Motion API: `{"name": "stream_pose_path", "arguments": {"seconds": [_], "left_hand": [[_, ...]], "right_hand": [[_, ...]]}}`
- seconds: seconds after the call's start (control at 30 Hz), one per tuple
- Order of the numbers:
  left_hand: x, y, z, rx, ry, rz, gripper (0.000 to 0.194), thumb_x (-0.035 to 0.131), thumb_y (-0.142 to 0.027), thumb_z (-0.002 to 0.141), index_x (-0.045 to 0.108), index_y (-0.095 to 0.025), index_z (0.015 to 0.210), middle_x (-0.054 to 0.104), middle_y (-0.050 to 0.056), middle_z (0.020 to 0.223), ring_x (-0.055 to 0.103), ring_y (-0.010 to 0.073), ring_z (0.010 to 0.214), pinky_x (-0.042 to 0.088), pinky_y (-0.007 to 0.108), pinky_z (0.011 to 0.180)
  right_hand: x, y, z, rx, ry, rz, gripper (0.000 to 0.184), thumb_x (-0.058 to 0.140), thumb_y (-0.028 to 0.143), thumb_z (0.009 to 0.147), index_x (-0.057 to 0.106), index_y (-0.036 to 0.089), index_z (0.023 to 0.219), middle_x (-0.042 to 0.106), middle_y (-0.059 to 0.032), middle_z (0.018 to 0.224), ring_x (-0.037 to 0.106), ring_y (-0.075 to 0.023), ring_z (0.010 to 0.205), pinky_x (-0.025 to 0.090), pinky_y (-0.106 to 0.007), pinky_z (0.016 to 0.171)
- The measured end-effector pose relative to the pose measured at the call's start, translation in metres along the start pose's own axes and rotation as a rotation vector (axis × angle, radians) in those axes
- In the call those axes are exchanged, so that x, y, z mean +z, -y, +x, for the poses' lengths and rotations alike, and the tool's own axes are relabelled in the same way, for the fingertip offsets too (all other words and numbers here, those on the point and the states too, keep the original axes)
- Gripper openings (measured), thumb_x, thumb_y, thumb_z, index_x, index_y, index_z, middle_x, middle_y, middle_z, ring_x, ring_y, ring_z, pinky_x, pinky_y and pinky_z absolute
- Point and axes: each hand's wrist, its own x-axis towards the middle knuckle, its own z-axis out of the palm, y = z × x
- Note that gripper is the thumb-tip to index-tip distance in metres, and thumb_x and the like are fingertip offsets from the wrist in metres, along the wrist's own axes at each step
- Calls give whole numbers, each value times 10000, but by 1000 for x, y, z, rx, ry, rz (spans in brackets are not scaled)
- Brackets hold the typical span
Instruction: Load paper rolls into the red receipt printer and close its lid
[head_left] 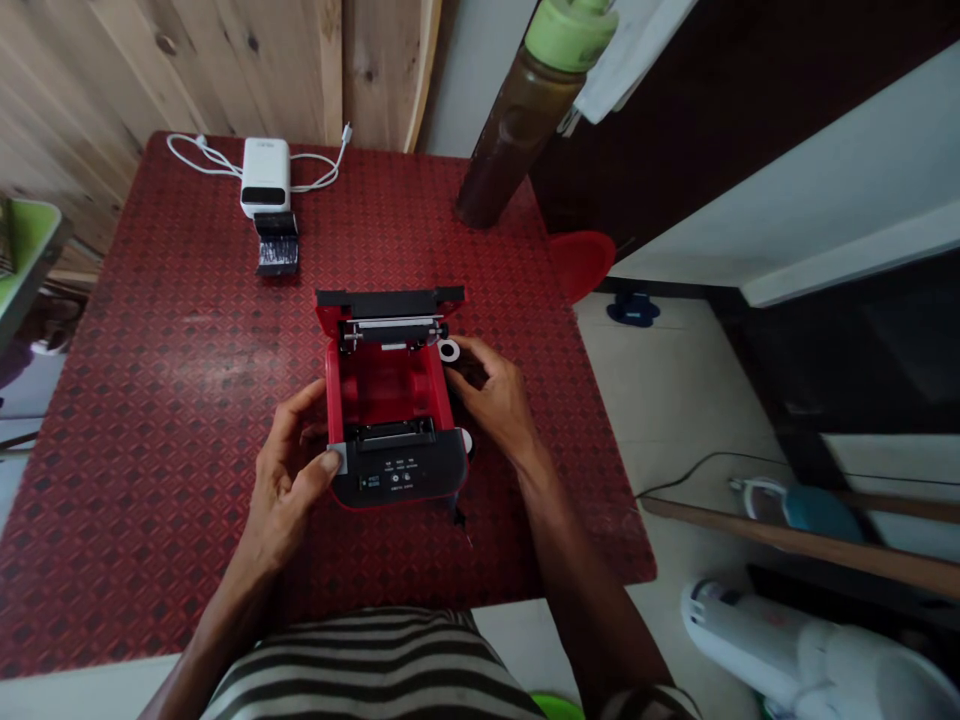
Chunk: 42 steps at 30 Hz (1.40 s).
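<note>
A small red and black receipt printer (394, 400) sits on the red patterned table (165, 380) with its lid swung open toward the back; the red paper bay inside holds nothing. My left hand (289, 470) grips the printer's front left corner, thumb on the black control panel. My right hand (495, 395) rests against the printer's right side, fingers curled beside a small white paper roll (448, 351) near the lid hinge. Whether the fingers pinch that roll or only touch it is unclear.
A white label printer (265, 176) with a white cable (202, 155) stands at the table's back left, with a dark strip (277, 243) in front of it. A tall brown bottle (525, 110) with a green cap stands at the back right edge. Floor clutter lies to the right.
</note>
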Motion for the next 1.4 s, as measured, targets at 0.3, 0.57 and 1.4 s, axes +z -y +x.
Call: {"name": "stream_pose_path", "arguments": {"seconds": [0.3,0.57,1.4], "left_hand": [[0,-1,-1,-12,-5,-5,647,769,-510,1040,627,-335,1646,702,81,1584,729,327,1313,602,480,1070],[2,0,0,30,-25,23,622,768,-498,1035,656,-341,1627,743,77,1543,736,336,1348,618,468,1035],[1,-1,0,36,-27,34,609,768,-490,1040,666,-323,1617,773,80,1498,776,309,1235,655,427,953]], "right_hand": [[-39,4,-42,106,-20,-131,473,715,294,978,765,285,1448,858,-118,1362,846,-301,1138,692,-535,1026],[-31,24,-100,101,111,-151,541,754,175,889,781,337,1405,833,-66,1336,798,-284,1163,685,-465,989],[-10,17,-113,11,-101,-117,446,685,176,969,811,340,1365,877,-42,1335,839,-288,1221,686,-531,1095]]}}
